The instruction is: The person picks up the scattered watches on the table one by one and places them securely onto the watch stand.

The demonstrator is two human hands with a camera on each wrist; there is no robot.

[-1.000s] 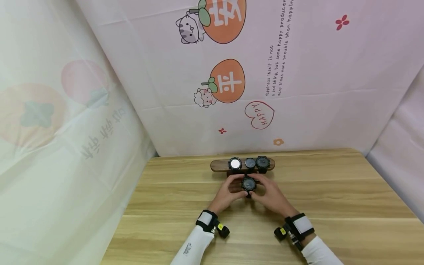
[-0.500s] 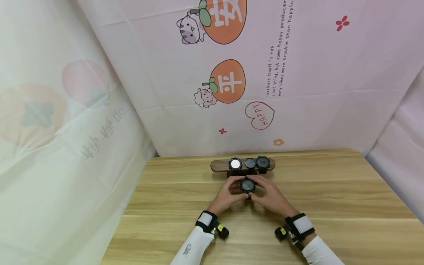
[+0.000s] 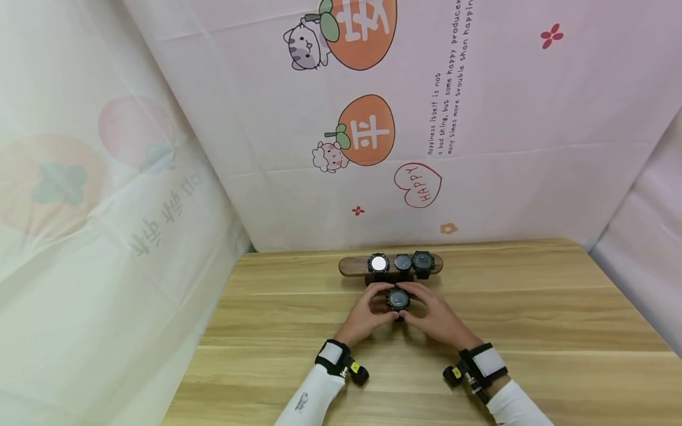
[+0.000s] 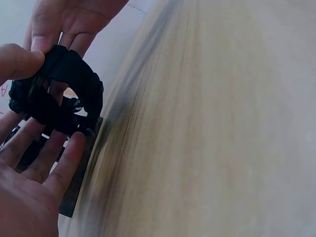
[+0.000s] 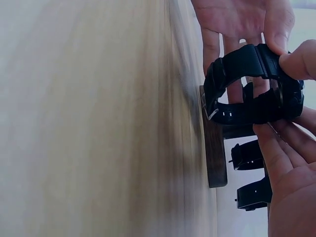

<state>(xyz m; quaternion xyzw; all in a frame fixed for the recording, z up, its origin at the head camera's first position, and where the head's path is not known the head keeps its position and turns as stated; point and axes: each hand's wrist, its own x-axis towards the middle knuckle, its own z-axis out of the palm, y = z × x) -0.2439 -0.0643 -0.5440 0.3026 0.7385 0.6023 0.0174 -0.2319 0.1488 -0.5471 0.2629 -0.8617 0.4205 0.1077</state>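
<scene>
Both hands hold a black wristwatch [image 3: 398,299] between them, its round dial facing up in the head view. Thumbs are on the near side and fingers on the far side, with my left hand [image 3: 366,316] at its left and my right hand [image 3: 436,316] at its right. In the left wrist view the strap [image 4: 81,74] forms a loop. The right wrist view shows the metal buckle [image 5: 213,114] and the fastened band. Just beyond the hands is a wooden watch stand [image 3: 353,266], its base partly hidden by the fingers.
On the stand's bar sit a watch with a bright white dial [image 3: 379,264], a smaller dark watch [image 3: 402,262] and a larger black watch [image 3: 423,261]. The stand is close to the far edge of the wooden table [image 3: 277,307], before a printed cloth backdrop [image 3: 298,195].
The held watch has shifted slightly toward the person and a little left, away from the stand, mostly in the first half second. Both hands keep their grip.
</scene>
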